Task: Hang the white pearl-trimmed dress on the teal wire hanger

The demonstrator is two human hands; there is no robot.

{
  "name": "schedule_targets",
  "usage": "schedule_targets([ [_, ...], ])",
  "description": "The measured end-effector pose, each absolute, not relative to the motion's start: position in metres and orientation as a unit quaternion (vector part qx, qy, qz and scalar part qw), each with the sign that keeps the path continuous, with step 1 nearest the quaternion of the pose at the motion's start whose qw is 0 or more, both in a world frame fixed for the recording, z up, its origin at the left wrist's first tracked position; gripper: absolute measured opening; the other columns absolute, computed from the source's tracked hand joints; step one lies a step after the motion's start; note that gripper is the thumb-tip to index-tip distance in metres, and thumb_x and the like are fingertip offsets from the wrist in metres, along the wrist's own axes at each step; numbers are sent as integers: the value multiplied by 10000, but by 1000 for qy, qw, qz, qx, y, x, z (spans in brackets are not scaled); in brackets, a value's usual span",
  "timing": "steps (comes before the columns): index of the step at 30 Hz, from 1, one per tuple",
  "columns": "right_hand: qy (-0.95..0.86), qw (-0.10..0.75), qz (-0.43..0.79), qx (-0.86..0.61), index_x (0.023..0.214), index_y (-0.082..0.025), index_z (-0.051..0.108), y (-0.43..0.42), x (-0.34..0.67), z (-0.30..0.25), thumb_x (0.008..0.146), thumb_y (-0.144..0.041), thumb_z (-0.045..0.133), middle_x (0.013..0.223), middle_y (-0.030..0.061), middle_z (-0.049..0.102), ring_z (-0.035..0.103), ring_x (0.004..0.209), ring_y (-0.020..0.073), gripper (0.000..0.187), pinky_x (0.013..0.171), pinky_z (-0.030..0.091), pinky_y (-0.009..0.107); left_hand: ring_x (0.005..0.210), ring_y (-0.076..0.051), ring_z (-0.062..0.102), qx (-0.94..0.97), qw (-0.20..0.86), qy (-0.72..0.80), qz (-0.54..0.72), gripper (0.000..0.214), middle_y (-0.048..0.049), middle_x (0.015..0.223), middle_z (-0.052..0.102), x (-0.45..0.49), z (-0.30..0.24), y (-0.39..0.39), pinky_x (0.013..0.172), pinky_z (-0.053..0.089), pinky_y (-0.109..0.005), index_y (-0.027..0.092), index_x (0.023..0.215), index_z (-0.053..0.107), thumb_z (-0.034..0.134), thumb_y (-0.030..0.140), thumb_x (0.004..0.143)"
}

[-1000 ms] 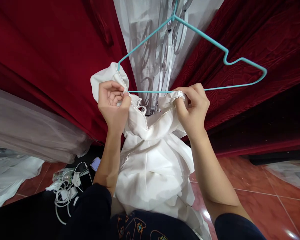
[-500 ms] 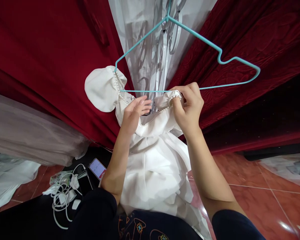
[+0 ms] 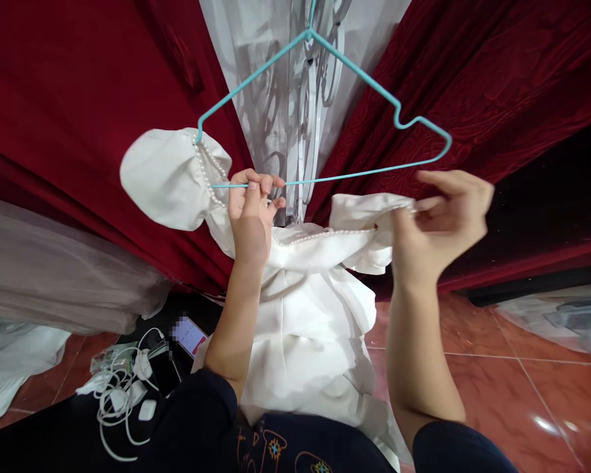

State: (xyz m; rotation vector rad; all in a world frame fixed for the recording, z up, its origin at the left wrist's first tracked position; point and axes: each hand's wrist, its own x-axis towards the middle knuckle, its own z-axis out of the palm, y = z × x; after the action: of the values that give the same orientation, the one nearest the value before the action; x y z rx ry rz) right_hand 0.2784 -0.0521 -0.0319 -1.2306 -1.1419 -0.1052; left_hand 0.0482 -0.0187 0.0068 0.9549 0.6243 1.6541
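A white dress point(image 3: 305, 309) with a pearl-trimmed neckline hangs partly on a teal wire hanger point(image 3: 374, 85). Its left puffed sleeve point(image 3: 165, 177) sits over the hanger's left end. My left hand point(image 3: 251, 210) pinches the hanger's bottom bar near that sleeve. My right hand point(image 3: 443, 220), blurred by motion, grips the right shoulder of the dress and holds it stretched out just below the hanger's right end. The skirt falls down between my arms onto my lap.
Dark red velvet curtains point(image 3: 79, 98) flank a sheer white curtain point(image 3: 285, 79) behind the hanger. On the red tiled floor point(image 3: 512, 407) at lower left lie a phone point(image 3: 190, 334) and tangled white cables and chargers point(image 3: 123, 387). Pale fabric point(image 3: 54, 282) is heaped at the left.
My left hand let go of the left sleeve, now hooked on the hanger, and took hold of the bottom bar. My right hand pulled the right shoulder of the dress out to the right.
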Motion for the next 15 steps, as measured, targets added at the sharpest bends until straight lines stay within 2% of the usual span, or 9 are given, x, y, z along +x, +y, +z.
schedule_targets([
  [2, -417, 728, -108, -533, 999, -233, 625, -39, 307, -33, 677, -191, 631, 1037, 93, 606, 594, 860, 215, 326, 678, 461, 350, 989, -189, 660, 406, 537, 263, 692, 138, -30, 886, 520, 44, 12, -21, 683, 539, -217, 258, 958, 506, 612, 230, 1043],
  [6, -384, 723, -128, -560, 787, -244, 554, -7, 348, -12, 634, -56, 601, 798, 35, 581, 515, 689, 149, 247, 616, 403, 317, 1002, -191, 650, 412, 549, 268, 676, 116, -29, 893, 518, 39, 16, -27, 669, 547, -208, 252, 956, 526, 611, 222, 1029],
  [10, -420, 696, -125, -569, 747, -241, 533, 4, 341, 29, 675, 1, 592, 736, -13, 575, 494, 621, 90, 260, 596, 368, 269, 1004, -193, 649, 415, 545, 259, 681, 115, -26, 890, 519, 39, 15, -29, 652, 555, -208, 248, 954, 534, 623, 223, 1022],
  [15, -486, 668, -121, -550, 729, -207, 592, -7, 311, 54, 664, 6, 643, 722, -3, 630, 515, 614, 87, 228, 588, 336, 264, 974, -186, 649, 401, 547, 270, 683, 127, -22, 879, 510, 38, 16, -25, 638, 552, -204, 256, 948, 523, 581, 195, 1043],
])
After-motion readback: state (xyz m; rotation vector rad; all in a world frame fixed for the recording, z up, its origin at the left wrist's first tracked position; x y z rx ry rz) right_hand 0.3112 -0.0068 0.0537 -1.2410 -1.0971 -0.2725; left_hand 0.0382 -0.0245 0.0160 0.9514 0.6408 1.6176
